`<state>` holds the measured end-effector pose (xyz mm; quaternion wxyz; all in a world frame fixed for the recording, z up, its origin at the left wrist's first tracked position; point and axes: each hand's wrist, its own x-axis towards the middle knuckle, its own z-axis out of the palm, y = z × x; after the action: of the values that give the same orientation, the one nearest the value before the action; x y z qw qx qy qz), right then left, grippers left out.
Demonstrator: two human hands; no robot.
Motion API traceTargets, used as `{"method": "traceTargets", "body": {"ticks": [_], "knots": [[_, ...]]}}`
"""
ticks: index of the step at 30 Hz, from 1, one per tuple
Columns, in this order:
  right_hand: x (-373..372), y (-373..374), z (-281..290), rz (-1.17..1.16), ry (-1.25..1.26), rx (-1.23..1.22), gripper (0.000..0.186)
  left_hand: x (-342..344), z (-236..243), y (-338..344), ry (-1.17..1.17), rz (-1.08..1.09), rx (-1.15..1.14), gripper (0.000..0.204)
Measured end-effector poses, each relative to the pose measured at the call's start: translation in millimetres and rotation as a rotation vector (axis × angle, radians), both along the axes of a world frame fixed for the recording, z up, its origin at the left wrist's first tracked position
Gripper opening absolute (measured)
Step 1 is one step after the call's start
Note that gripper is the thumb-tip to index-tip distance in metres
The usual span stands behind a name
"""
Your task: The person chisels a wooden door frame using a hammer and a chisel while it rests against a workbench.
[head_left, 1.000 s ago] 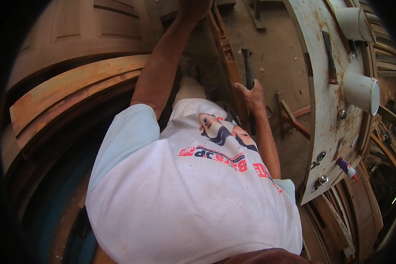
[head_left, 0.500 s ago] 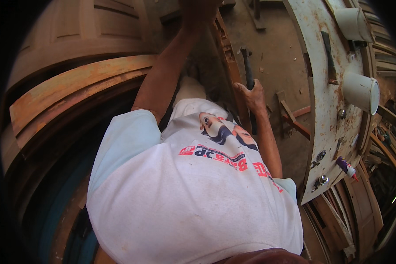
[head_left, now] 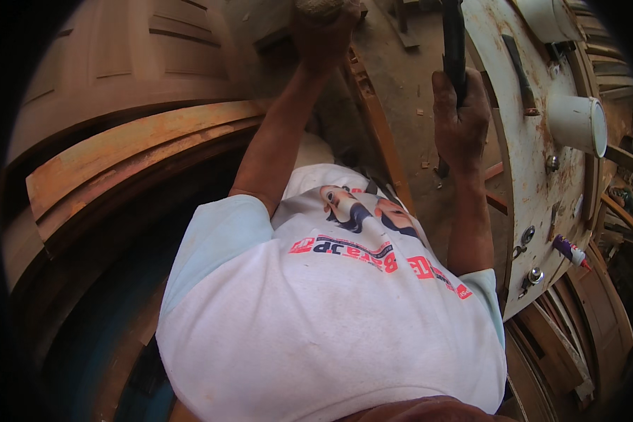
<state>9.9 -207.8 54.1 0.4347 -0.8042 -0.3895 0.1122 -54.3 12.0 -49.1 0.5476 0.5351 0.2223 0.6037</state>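
My right hand [head_left: 464, 119] is wrapped round the long black handle of a hammer [head_left: 454, 42], raised beside the table's edge. The hammer's upper end runs out of the picture. At the top edge, my left hand [head_left: 323, 35] is closed against a pale, round-ended object [head_left: 319, 8]; most of that object is cut off, so I cannot tell its kind. Just past this hand lies a narrow brown wooden beam [head_left: 374, 116] with notches cut along its upper part, slanting down towards my shirt.
To the right stands a stained white table [head_left: 531, 179] with a white bucket [head_left: 573, 123], a dark-bladed tool [head_left: 520, 74], metal door knobs [head_left: 534, 276] and a purple-and-white bottle [head_left: 568, 250]. Stacked boards [head_left: 141, 148] and a panelled door [head_left: 112, 56] fill the left. Wood scraps lie on the floor.
My right hand has lifted the hammer up and to the right, away from the beam. My left hand shows lower in the picture, and the pale object has come into view.
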Motion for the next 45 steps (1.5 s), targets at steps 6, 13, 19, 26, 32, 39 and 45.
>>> {"method": "traceTargets", "body": {"ticks": [6,13,19,26,32,39,45], "knots": [[2,14,57,0.259,-0.482,-0.152,0.028,-7,7,5,0.252,0.124,0.273,0.015],[0,18,113,0.279,-0.302,-0.109,0.027,-13,-2,5,0.159,-0.086,-0.012,0.026],[-11,44,162,0.224,-0.288,0.606,0.031,-10,-14,10,0.14,-0.104,0.065,0.022],[17,31,79,0.351,-0.407,-0.426,0.033,17,-2,18,0.089,-0.127,0.041,0.025],[27,34,132,0.069,-0.218,-0.029,0.045,6,14,28,0.375,-0.022,0.08,0.034],[123,17,156,0.087,-0.476,0.53,0.028,20,20,19,0.169,-0.178,0.023,0.043],[32,48,82,0.292,-0.354,-0.501,0.038,19,21,23,0.199,-0.018,0.168,0.042]]}}
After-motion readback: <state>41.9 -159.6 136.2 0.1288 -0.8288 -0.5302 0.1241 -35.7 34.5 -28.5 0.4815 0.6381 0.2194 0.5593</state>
